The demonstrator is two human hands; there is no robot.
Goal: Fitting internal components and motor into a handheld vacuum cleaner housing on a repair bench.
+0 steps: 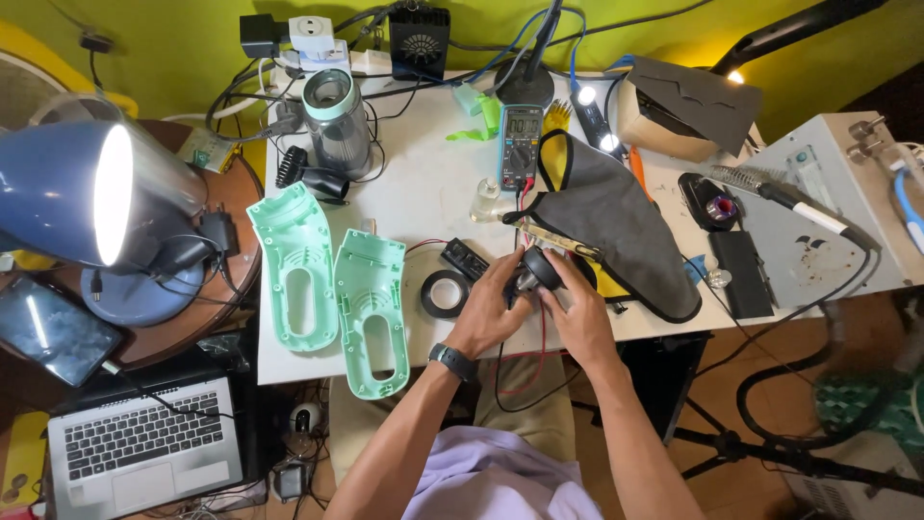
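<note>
A small black round motor part (541, 269) is held just above the near edge of the white surface (423, 193), both hands closed on it; the left hand (489, 313) cups it from below and the right hand (575, 313) pinches its rim. Red and black wires (527, 361) hang from it toward the lap; a steady grip is best kept so that they are not strained. The roll of black tape (446, 294) lies just beside the left hand; two mint-green shell halves (332, 289) lie well apart to the left.
</note>
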